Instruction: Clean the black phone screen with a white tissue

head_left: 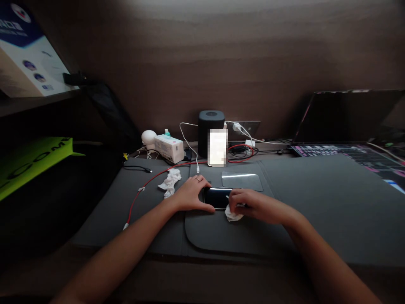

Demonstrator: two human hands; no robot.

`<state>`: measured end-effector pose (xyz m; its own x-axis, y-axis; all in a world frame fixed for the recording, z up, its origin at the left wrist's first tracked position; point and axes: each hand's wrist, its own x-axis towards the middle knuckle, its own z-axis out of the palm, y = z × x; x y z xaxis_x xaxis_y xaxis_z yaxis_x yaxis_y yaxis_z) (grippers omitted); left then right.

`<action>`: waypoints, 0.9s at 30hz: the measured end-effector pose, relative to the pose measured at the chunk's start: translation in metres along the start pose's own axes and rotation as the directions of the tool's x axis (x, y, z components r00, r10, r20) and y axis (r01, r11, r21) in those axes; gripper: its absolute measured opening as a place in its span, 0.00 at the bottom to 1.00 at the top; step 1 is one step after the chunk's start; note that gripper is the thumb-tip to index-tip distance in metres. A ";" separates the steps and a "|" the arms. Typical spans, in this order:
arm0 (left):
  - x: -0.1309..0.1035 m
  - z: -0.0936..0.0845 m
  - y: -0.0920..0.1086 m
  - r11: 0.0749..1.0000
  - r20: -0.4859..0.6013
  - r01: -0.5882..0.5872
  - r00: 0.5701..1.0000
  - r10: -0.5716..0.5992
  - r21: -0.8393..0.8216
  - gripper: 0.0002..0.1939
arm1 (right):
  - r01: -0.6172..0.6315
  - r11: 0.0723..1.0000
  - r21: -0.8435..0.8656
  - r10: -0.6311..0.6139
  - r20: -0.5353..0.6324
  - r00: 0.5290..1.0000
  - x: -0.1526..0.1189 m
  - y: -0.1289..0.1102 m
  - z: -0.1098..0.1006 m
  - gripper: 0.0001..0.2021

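Observation:
A dark-screened smartphone (217,197) lies flat and crosswise on the grey mat (316,211). My left hand (190,194), with a ring on one finger, holds the phone's left end between the thumb at the near edge and the fingers at the far edge. At the other end, my right hand (253,204) is closed on a crumpled white tissue (233,214), which meets the phone's right part; the fingers hide that end. Just beyond the phone rests a clear rounded sheet (242,180), like a screen protector. Left of my left hand lies another crumpled tissue (171,181).
A red cable (136,202) curves across the mat's left side. Behind stand a small white box (168,147), a dark cylindrical speaker (211,118) and a blurred-out white object (217,147). Tangled cords run along the wall. An open laptop (348,118) is at right.

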<state>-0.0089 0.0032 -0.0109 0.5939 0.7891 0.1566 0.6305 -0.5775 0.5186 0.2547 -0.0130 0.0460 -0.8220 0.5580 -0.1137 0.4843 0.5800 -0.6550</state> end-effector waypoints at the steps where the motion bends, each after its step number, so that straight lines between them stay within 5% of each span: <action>1: 0.000 0.000 0.000 1.000 -0.002 -0.001 1.000 0.001 -0.001 0.37 | -0.017 1.000 0.003 0.017 -0.017 1.000 -0.002 0.003 -0.002 0.10; 10: 0.000 0.002 -0.002 1.000 0.001 0.002 1.000 -0.002 -0.007 0.38 | 0.044 0.974 -0.222 -0.097 -0.235 0.967 0.014 0.002 0.023 0.10; 15: 0.000 0.001 -0.002 1.000 0.009 0.008 1.000 -0.008 -0.014 0.38 | -0.063 0.917 -0.394 -0.105 -0.390 0.915 0.012 0.001 0.023 0.10; 21: 0.000 0.002 -0.003 1.000 0.004 0.004 1.000 -0.004 -0.018 0.38 | -0.046 0.964 -0.261 -0.018 -0.238 0.971 0.006 0.007 0.018 0.10; 27: 0.001 0.003 -0.003 1.000 -0.004 -0.009 1.000 0.009 -0.009 0.38 | -0.076 0.943 -0.323 -0.018 -0.278 0.961 0.011 0.008 0.021 0.14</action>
<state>-0.0088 0.0050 -0.0147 0.5979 0.7845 0.1646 0.6206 -0.5830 0.5243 0.2433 -0.0145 0.0238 -0.7149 0.6905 0.1098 0.6163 0.6965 -0.3674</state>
